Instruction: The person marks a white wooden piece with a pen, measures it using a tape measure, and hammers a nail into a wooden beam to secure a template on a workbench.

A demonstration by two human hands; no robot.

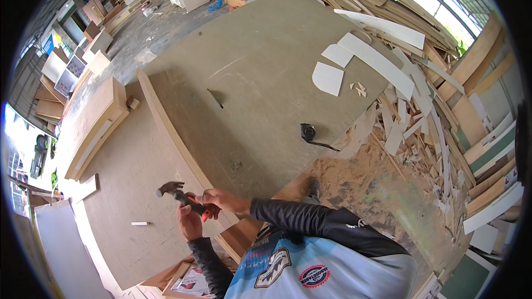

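A claw hammer [173, 189] with a steel head and a black and red handle is in front of me, low left of centre. My left hand [190, 224] is wrapped round its handle from below. My right hand [223, 200] closes on the red part of the handle; its fingers are partly hidden, and anything else in them does not show. Under both hands lies a wide wooden panel [119, 199], its right side edged by a long raised wooden strip [160, 112]. A small white stick [141, 223] lies on the panel, left of my left hand.
Beyond the strip, a large board [260, 72] carries a black tape measure [307, 132], a thin dark tool [215, 98] and white cut pieces [328, 79]. A curved wooden piece [102, 127] stands at the panel's far left. Scrap wood [407, 127] and sawdust [354, 174] cover the right side.
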